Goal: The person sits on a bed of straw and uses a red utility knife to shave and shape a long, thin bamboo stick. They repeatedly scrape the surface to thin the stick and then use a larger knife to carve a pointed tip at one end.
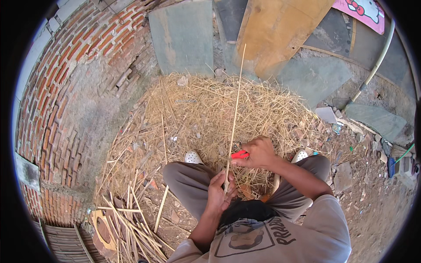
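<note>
My left hand (222, 189) is closed round the lower end of a long, thin bamboo strip (237, 101). From there the strip points up and away from me, over the straw. My right hand (258, 152) grips a small red-handled knife (240, 154), its front end against the strip just above my left hand. The blade is too small to make out. Both hands are between my bent knees, close to my body.
A heap of pale shavings (206, 103) spreads ahead of me. Cut bamboo strips (131, 223) lie in a pile at the lower left. A brick wall (66, 96) rises on the left; flat boards (182, 39) lean at the back. Rubble (346, 175) lies to the right.
</note>
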`<act>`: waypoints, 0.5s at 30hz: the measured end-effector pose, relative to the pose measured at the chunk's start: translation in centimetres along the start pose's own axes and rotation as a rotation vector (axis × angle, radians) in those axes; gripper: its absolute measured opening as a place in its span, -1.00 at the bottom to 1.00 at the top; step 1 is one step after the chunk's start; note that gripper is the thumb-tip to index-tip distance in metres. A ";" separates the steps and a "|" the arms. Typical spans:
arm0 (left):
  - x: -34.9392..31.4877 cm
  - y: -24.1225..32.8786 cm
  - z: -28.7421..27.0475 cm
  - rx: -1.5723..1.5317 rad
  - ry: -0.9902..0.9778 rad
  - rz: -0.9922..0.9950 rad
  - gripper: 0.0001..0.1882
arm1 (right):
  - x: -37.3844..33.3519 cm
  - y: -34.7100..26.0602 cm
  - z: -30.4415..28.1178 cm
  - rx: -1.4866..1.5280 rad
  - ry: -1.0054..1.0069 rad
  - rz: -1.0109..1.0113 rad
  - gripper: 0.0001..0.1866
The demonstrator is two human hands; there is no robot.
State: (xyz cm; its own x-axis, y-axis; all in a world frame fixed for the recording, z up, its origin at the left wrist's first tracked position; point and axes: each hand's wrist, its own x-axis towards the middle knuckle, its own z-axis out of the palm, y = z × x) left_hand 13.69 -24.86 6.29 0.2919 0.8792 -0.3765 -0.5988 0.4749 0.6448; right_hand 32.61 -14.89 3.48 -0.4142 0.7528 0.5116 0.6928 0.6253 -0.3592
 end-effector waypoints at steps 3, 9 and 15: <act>0.1 -0.3 -0.3 0.092 0.077 0.009 -0.69 | 0.7 1.6 0.0 -0.040 -0.017 0.104 -0.32; -0.4 -0.2 -1.0 0.160 0.076 0.032 -0.68 | -0.5 -1.1 0.7 -0.010 0.006 0.037 -0.32; -1.9 -1.1 -0.4 0.246 0.106 -0.033 -0.66 | 0.9 4.2 0.7 -0.116 -0.027 0.279 -0.31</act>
State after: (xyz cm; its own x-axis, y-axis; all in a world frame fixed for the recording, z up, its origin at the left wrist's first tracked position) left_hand 13.54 -27.05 6.04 0.2212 0.8603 -0.4593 -0.3871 0.5097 0.7683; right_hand 34.69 -11.44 1.86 -0.2133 0.8982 0.3843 0.8443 0.3674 -0.3901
